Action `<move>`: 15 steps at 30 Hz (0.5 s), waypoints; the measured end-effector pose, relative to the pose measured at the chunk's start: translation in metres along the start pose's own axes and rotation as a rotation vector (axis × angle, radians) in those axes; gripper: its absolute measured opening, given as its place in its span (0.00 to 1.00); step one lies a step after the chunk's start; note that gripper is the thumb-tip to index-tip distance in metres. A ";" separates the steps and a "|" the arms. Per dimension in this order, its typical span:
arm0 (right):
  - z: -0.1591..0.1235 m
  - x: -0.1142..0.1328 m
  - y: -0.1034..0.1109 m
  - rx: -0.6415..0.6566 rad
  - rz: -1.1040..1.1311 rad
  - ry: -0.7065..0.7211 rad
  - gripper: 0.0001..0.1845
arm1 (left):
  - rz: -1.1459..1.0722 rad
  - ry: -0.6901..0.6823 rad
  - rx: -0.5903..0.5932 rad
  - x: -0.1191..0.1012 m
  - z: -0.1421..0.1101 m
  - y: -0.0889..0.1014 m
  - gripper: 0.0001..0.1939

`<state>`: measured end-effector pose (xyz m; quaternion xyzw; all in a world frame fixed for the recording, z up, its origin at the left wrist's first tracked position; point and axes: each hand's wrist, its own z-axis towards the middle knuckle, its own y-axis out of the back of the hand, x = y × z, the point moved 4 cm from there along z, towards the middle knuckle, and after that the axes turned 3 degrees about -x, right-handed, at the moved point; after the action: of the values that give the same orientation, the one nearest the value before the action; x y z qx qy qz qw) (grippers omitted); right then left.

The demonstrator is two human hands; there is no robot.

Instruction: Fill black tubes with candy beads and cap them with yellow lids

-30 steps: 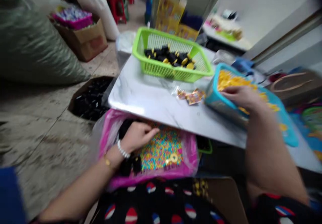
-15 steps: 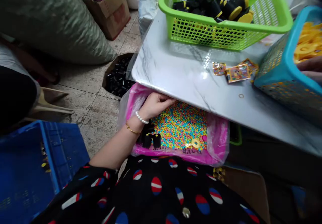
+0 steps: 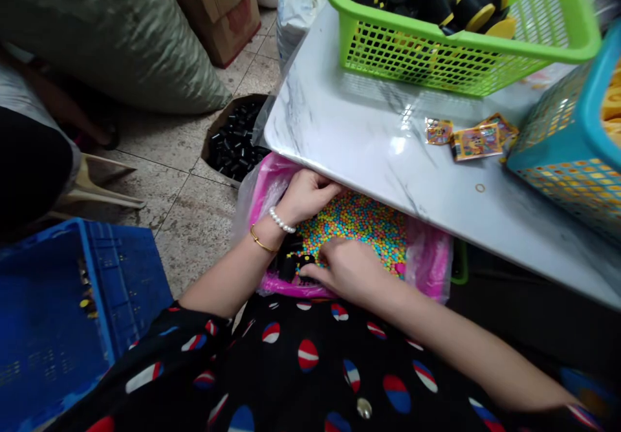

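Both hands working in a pink tray (image 3: 279, 183) of loose beads (image 3: 361, 222), below a marble tabletop (image 3: 369, 141).

Right hand (image 3: 347, 267): fingers bent down at black cylinders (image 3: 301, 265) at the tray's near edge; grip cannot be confirmed. Left hand (image 3: 306, 196): fingers curled, partly open, at the beads, nothing visibly held. Cylinders appear stiff and light, best taken by the barrel; beads appear tiny, slippery, apt to roll. Green basket (image 3: 436, 73) stands on the tabletop; carton (image 3: 233, 141) of cylinders sits on the tiled floor (image 3: 194, 238).
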<state>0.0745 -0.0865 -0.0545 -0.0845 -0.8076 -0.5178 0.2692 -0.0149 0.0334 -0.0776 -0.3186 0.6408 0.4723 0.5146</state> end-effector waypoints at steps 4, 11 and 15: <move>0.022 0.021 -0.036 0.052 -0.121 0.039 0.16 | 0.026 -0.014 0.022 -0.002 -0.003 0.000 0.13; -0.002 -0.034 0.024 -0.171 -0.106 0.115 0.13 | 0.183 -0.155 0.108 -0.015 -0.012 -0.004 0.16; -0.007 -0.051 0.025 -0.112 -0.495 0.050 0.11 | 0.261 -0.224 0.180 -0.023 -0.015 -0.012 0.14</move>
<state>0.1303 -0.0738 -0.0593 0.1137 -0.7670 -0.6136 0.1491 -0.0031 0.0138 -0.0589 -0.1307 0.6550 0.5085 0.5435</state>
